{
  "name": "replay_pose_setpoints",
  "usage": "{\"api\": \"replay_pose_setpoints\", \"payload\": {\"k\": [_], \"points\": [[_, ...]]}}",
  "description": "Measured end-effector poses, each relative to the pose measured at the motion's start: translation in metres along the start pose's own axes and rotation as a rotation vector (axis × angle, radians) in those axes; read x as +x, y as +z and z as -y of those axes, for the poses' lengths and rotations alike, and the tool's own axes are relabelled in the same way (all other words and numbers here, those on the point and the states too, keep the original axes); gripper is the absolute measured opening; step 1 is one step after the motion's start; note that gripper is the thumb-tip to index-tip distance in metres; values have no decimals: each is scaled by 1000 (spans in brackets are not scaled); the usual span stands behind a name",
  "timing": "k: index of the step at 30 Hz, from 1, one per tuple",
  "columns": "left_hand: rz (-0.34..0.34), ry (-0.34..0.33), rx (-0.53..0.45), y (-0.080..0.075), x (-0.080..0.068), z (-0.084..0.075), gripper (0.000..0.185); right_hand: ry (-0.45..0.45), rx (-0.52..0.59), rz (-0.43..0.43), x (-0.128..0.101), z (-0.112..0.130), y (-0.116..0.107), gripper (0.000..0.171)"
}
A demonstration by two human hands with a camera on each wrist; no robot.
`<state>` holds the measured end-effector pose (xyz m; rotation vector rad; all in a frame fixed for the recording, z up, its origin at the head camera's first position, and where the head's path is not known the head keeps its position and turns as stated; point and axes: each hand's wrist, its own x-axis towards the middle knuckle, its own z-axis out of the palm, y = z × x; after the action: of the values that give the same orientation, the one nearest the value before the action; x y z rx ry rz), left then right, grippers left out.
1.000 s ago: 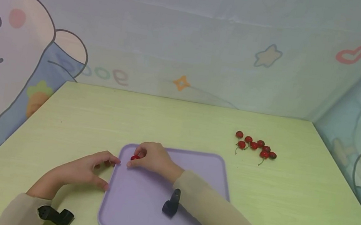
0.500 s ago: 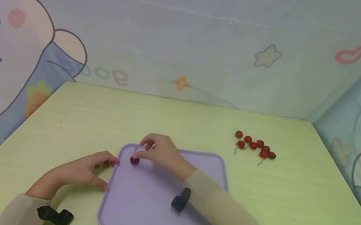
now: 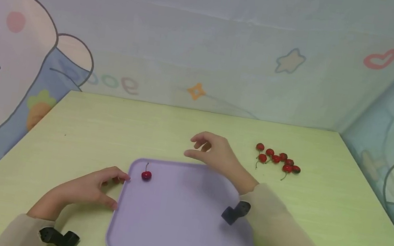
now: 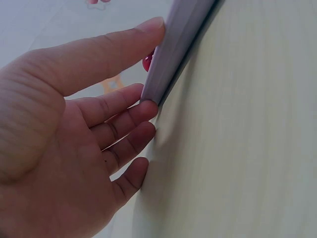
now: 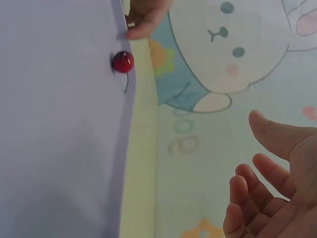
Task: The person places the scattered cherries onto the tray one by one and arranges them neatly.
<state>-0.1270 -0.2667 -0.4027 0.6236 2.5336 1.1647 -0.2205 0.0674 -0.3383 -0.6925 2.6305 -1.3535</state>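
Note:
A single red cherry (image 3: 146, 175) with its stem sits in the far left corner of the purple tray (image 3: 183, 214). My left hand (image 3: 90, 185) rests at the tray's left side, thumb and fingertips touching the rim; in the left wrist view the fingers (image 4: 129, 116) are relaxed against the tray's edge. Over the tray's far edge is my right hand (image 3: 215, 151), its fingers loosely bent and holding nothing. The right wrist view shows the same right hand (image 5: 272, 183) with thumb and fingers apart, away from the cherry (image 5: 123, 62).
Several red cherries (image 3: 276, 159), some with stems, lie in a loose group on the pale table (image 3: 319, 226) at the far right, beyond the tray. A cartoon-printed backdrop (image 3: 229, 60) stands behind the table.
My right hand has let go of the cherry in the tray's corner and moved right and away, toward the group of cherries. The left hand has stayed at the rim.

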Motion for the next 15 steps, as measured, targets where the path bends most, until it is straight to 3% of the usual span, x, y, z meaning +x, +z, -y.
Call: {"api": "replay_pose_setpoints", "payload": {"k": [7, 15], "points": [[11, -13, -15, 0, -1, -1, 63, -6, -40, -56, -17, -20, -40, 38], [2, -5, 4, -1, -1, -2, 63, 83, -105, -120, -37, -40, -93, 45]]}}
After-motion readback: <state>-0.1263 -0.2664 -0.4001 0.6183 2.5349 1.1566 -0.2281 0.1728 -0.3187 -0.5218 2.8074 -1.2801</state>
